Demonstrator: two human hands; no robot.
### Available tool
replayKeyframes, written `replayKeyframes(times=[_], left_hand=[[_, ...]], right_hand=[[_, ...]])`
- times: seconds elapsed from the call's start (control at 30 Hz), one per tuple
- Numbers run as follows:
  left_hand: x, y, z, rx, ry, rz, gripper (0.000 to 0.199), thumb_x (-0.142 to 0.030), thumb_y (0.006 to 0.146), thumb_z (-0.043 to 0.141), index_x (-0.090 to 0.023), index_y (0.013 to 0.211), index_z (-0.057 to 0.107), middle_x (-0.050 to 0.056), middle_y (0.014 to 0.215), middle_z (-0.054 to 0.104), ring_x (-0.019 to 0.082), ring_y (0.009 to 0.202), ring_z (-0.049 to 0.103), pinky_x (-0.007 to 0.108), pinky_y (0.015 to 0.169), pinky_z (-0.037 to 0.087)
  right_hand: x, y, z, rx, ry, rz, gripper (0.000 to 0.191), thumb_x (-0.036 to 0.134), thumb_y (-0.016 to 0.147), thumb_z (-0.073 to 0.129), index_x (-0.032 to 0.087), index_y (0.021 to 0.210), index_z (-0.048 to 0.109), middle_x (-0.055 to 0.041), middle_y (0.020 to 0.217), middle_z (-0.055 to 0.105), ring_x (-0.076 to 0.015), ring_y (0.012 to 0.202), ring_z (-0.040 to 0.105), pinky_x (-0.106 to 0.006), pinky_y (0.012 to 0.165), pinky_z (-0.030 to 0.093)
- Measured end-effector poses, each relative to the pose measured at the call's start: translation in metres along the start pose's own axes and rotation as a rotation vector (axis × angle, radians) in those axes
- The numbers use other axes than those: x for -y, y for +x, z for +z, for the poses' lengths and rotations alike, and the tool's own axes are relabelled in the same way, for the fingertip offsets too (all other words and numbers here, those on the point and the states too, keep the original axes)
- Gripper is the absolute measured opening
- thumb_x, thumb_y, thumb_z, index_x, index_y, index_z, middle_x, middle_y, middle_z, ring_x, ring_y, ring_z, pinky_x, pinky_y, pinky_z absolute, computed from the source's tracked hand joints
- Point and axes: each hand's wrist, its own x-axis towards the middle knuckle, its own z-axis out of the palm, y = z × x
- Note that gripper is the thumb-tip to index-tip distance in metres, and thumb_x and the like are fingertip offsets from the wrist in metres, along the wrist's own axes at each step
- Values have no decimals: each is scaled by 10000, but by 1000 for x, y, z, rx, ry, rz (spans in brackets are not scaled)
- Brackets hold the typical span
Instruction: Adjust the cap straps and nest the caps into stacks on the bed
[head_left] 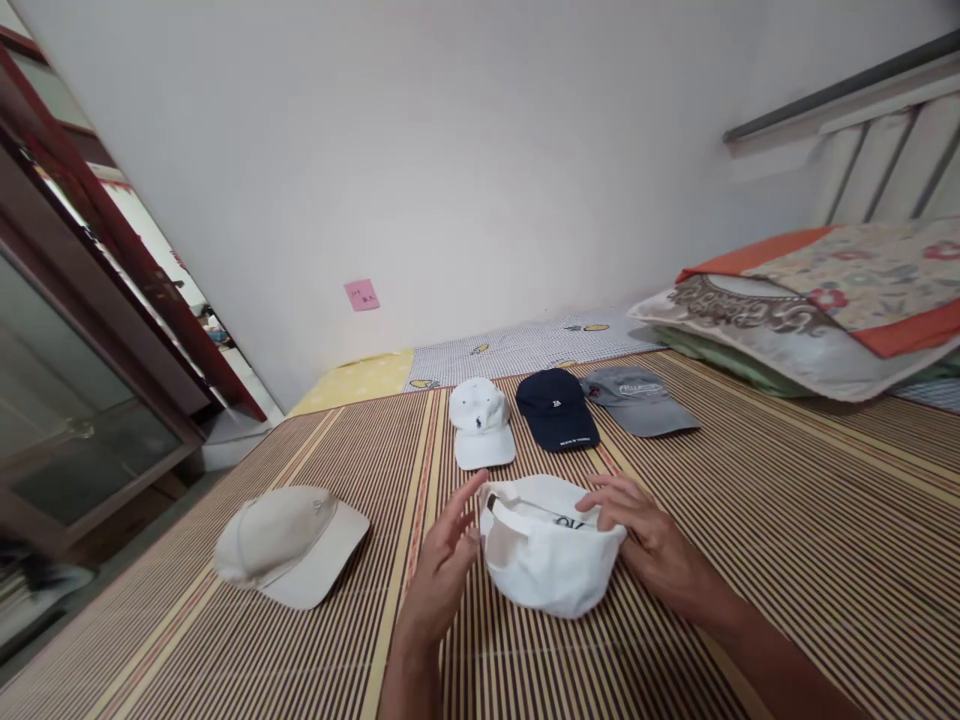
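A white cap (555,575) lies upside down on the striped mat, its inside and back strap showing. Beside its left edge is my left hand (442,565), fingers apart, the fingertips at the rim. My right hand (649,530) grips the right rim, with fingers over the edge into the cap. Farther back, a white cap with a small dark logo (480,415), a navy cap (555,408) and a grey cap (641,400) sit in a row. A beige cap (289,545) rests to the left, its brim pointing right.
The striped mat (787,540) covers the bed, with patterned cloth (517,343) along the wall. Pillows (780,325) with a floral cover are stacked at the back right. A pink note (362,295) is on the wall. Past the bed's left edge stands a glass-panelled door (67,400).
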Motion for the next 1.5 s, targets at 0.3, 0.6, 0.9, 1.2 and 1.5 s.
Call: replayKeyframes(times=[0.3,0.6,0.9,1.2,1.5], left_hand=[[15,2,1,159,253,-65,135,-317,865,722,-186,839,742,50,861,692,198,814,574,289,768,429],[14,3,14,165,35,-160,369,-486,751,810,-178,817,618,-12,748,556,129,651,456,258,602,350],[2,-1,38,230,42,-122,245,-376,763,790,-182,819,653,-11,748,540,137,674,446,259,631,352],[-1,-4,41,338,-10,-130,194,-281,751,769,-170,896,703,21,827,568,167,762,481,276,697,361],[-3,-4,47,332,-48,-185,314,-394,716,832,-182,922,726,11,809,575,137,681,435,262,654,346]], right_hand=[[-33,-8,11,-122,262,210,293,395,837,746,242,612,635,-110,1152,780,-336,1292,602,-595,1207,316],[-21,-5,-14,-529,132,570,296,333,858,563,227,1090,712,-141,1161,758,-326,1089,710,-478,958,561],[88,3,11,-214,-145,-191,264,180,951,597,256,1197,653,-91,1042,740,-260,908,718,-397,772,620],[75,2,22,-167,-297,-307,252,85,951,541,178,1166,635,-106,1013,739,-269,913,704,-427,774,602],[71,-1,24,-185,-315,-345,306,30,935,540,143,1209,618,-118,1024,730,-267,930,686,-422,799,581]])
